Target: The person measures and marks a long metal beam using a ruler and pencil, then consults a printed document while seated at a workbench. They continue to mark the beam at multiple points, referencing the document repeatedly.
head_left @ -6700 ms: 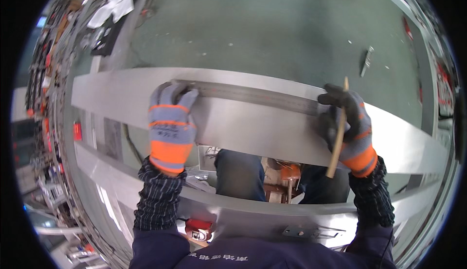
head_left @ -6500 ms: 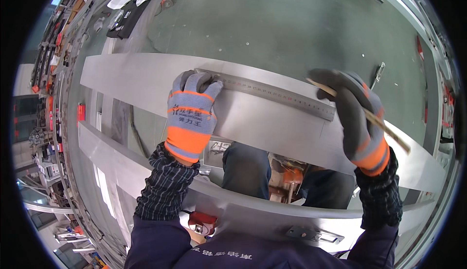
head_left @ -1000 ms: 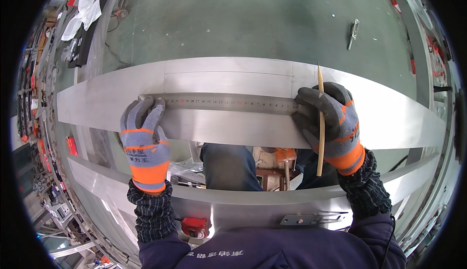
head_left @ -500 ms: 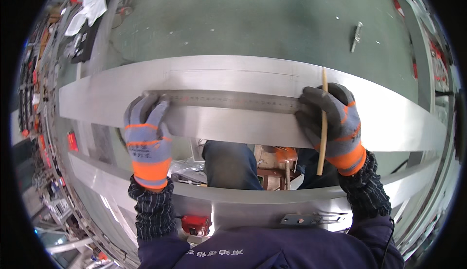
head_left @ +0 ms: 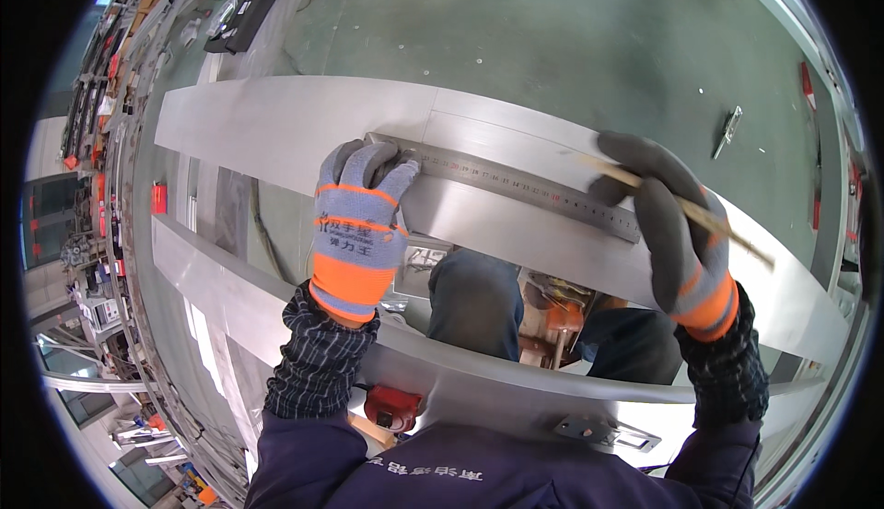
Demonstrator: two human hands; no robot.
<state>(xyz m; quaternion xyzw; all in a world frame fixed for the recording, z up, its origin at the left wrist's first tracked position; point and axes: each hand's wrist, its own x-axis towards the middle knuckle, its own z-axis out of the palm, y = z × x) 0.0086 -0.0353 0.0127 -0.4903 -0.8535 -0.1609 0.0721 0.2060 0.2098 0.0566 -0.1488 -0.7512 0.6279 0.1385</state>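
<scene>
A long flat silver metal bar (head_left: 253,122) lies crosswise in front of me, with thin lines marked on it. On it rests a steel ruler (head_left: 516,185), slanting down to the right. My left hand (head_left: 359,223), in a grey and orange work glove, is closed over the ruler's left end and presses it to the bar. My right hand (head_left: 677,242), gloved alike, is raised near the ruler's right end, off it. A thin light-wood pencil (head_left: 732,233) sits between its fingers, blurred by motion, one end pointing at the bar's far side.
A second metal bar (head_left: 488,371) runs nearer my body, with a red tape measure (head_left: 393,409) and a metal plate fitting (head_left: 589,430) beside it. A small metal piece (head_left: 727,131) lies on the green surface (head_left: 552,39). A red block (head_left: 159,198) sits at left.
My right hand has let go of the ruler's right end and lifted, tilting the pencil from upright to nearly level. The ruler now slants more; the whole view has turned.
</scene>
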